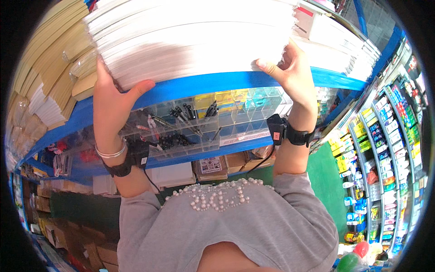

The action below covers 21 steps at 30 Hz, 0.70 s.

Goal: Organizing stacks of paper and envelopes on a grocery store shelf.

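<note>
A tall stack of white paper (pixel 204 44) sits on the blue metal shelf edge (pixel 217 81) before me, its top overexposed. My left hand (pixel 114 102) presses around the lower left corner of the stack, thumb on the front face, fingers hidden along its side. My right hand (pixel 292 73) grips the lower right corner in the same way, thumb in front, fingertips partly hidden behind the side. Both wrists carry black strapped devices with cables.
Brown envelopes (pixel 51 57) are piled left of the stack; more white paper (pixel 329 56) and a white box (pixel 307 18) lie right. Below stands a clear divided organizer (pixel 217 125) with pens. Shelves of packaged goods (pixel 384 163) line the right side.
</note>
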Each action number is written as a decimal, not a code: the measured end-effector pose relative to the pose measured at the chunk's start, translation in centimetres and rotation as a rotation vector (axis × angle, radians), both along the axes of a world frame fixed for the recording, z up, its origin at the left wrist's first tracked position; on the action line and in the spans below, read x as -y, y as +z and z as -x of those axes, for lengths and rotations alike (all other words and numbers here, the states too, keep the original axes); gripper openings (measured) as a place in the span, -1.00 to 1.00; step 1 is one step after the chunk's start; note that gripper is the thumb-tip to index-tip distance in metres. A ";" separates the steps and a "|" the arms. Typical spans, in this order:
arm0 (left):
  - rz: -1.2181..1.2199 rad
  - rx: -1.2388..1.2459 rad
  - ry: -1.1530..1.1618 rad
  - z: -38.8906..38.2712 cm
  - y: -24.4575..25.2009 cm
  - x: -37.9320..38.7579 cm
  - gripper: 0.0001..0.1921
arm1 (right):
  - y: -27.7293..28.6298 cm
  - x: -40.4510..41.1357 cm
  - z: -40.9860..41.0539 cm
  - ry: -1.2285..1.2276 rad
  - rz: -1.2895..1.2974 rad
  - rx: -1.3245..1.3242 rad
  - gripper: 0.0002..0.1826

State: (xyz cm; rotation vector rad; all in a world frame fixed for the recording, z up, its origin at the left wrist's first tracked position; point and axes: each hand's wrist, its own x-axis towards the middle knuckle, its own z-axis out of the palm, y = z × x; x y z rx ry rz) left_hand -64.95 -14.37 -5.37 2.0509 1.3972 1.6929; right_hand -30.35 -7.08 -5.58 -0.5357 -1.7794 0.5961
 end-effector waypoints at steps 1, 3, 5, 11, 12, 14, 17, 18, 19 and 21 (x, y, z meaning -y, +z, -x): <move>-0.004 0.002 0.004 0.0 0.0 -0.1 0.02 | -0.1 0.0 0.0 -0.053 0.007 0.040 -0.41; -0.009 0.011 -0.015 0.0 0.1 -0.1 0.00 | 0.2 0.5 0.1 -0.090 0.028 0.062 -0.42; -0.013 0.020 -0.021 -0.1 0.0 0.1 -0.01 | 0.2 0.8 0.3 -0.114 0.050 0.085 -0.42; 0.011 0.045 -0.047 -0.2 -0.1 -0.2 -0.02 | 0.0 0.3 -0.1 -0.020 0.046 0.001 -0.41; -0.006 0.047 -0.057 -0.2 -0.1 -0.2 -0.02 | 0.0 0.3 0.0 -0.030 0.043 -0.002 -0.40; -0.020 0.047 -0.059 -0.1 0.0 -0.1 -0.02 | -0.1 0.2 0.3 -0.023 0.034 -0.023 -0.40; -0.012 0.030 -0.054 0.2 0.1 0.1 -0.02 | 0.0 0.5 0.4 -0.026 0.029 -0.030 -0.40; -0.022 0.026 -0.062 0.2 0.2 -0.1 -0.03 | 0.1 0.6 0.4 -0.042 0.051 -0.035 -0.40; -0.031 0.022 -0.069 0.2 0.2 -0.2 -0.03 | 0.1 0.6 0.5 -0.058 0.072 -0.040 -0.40; -0.044 0.040 -0.082 0.1 0.1 -0.4 -0.04 | 0.0 0.3 0.5 -0.060 0.037 -0.050 -0.39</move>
